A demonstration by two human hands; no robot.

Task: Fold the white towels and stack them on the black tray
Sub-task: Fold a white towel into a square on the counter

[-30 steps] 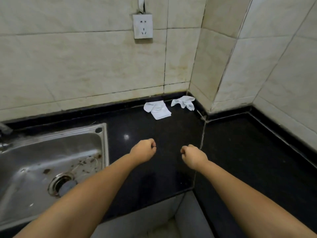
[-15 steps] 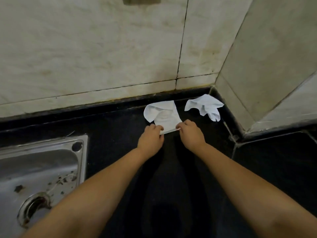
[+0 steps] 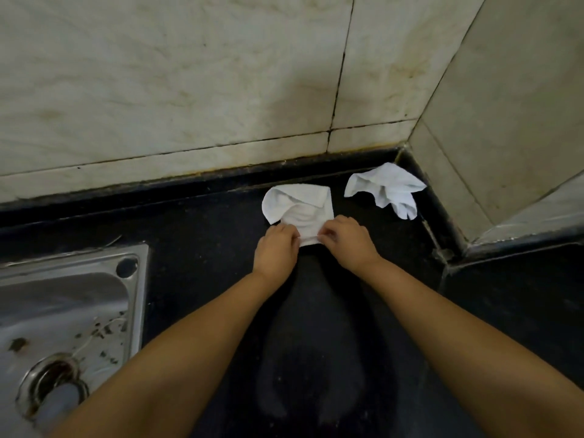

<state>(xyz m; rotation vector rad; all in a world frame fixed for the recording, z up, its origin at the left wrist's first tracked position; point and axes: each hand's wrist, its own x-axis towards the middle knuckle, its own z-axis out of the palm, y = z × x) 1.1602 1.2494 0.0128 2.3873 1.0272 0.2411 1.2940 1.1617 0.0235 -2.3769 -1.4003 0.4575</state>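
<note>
Towels: two; near towel (image 3: 300, 213) pinched by left grip (image 3: 278, 245), right grip (image 3: 346, 243); crumpled towel (image 3: 387, 189) apart.

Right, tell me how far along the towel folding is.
Nothing looks finished: no folded towel or stack is in view, and no separate tray shows on the black counter. In hand: the left hand and right hand pinch the near edge of one rumpled towel. Left: folding it, then the crumpled towel in the corner, then stacking.

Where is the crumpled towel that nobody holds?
In the head view, the crumpled towel lies on the black counter, far right in the wall corner, beside the held towel.
</note>
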